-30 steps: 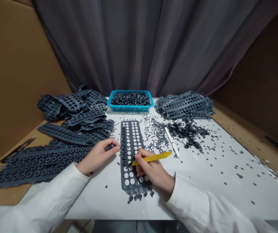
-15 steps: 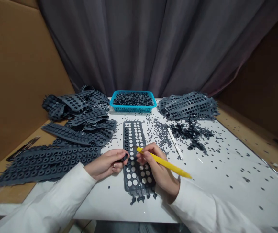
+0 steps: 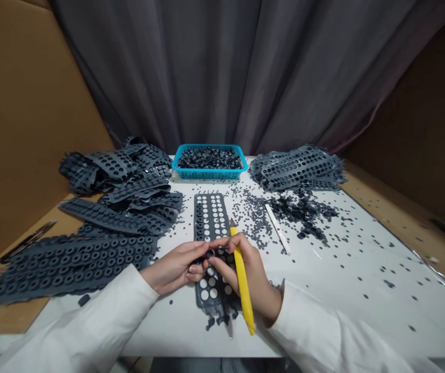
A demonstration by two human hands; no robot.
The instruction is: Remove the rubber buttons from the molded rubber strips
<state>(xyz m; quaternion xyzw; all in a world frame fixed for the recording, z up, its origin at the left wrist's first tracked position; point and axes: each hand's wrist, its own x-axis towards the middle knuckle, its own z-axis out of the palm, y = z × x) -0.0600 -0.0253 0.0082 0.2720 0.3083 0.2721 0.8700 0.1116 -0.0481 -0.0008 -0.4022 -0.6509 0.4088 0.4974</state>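
My left hand (image 3: 181, 267) pinches a small black rubber piece (image 3: 209, 254) between thumb and fingers. My right hand (image 3: 245, 272) meets it there, its thumb and index fingertips at the same piece. A yellow craft knife (image 3: 242, 282) is also held in my right hand, its dark pointed tip facing away from me and its butt end toward me. Under both hands lies a dark grey rubber sheet (image 3: 209, 296) with rows of round holes that show the white tabletop. Some positions along its left edge are still filled with black pieces. The fingers partly hide the held piece.
A blue basket (image 3: 209, 173) of black pieces stands at the back. Rubber sheets (image 3: 78, 264) are heaped at left, and a stack of holed sheets (image 3: 298, 168) lies back right. Nearby are a white stick (image 3: 277, 229), dark scraps (image 3: 307, 212) and scattered small discs.
My right hand has moved left to meet my left hand at the black piece. The yellow knife has swung from slanting rightward to pointing mostly away from me.
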